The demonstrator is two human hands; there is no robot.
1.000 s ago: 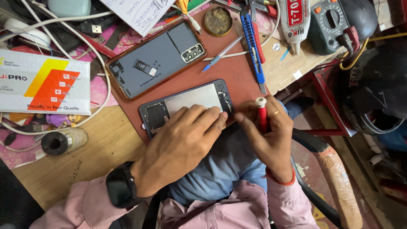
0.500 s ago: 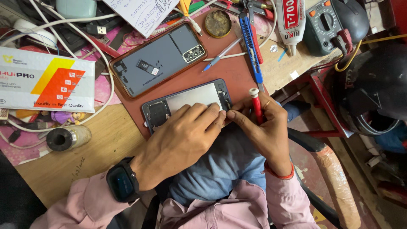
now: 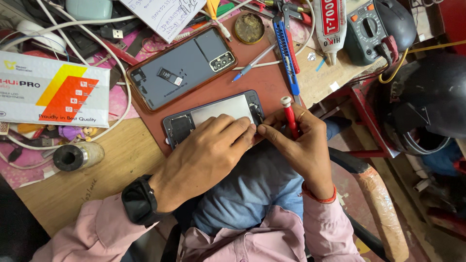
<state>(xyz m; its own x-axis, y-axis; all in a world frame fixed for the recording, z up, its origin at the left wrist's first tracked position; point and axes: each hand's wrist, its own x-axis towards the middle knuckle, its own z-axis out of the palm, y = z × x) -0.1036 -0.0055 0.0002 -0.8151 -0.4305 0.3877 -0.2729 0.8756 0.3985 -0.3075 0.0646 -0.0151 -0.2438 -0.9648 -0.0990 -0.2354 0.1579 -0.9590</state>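
1. Since the earlier frames the right hand (image 3: 301, 145) has tilted its red-handled screwdriver (image 3: 290, 116) more upright and shifted closer to the phone's corner.
2. Head view: the left hand (image 3: 208, 150) lies flat, fingers pressing the opened phone (image 3: 213, 114) at the mat's near edge.
3. The right hand grips the screwdriver, just right of the phone.
4. A second phone back (image 3: 182, 68) lies beyond; the blue utility knife (image 3: 286, 53) crowds the right.

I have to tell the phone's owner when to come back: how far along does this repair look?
Done: the opened phone lies with its insides bare, its back cover set aside. In hand: the left hand steadies it while the right hand works a red screwdriver at its upper corner. Left: the cover is not yet refitted.
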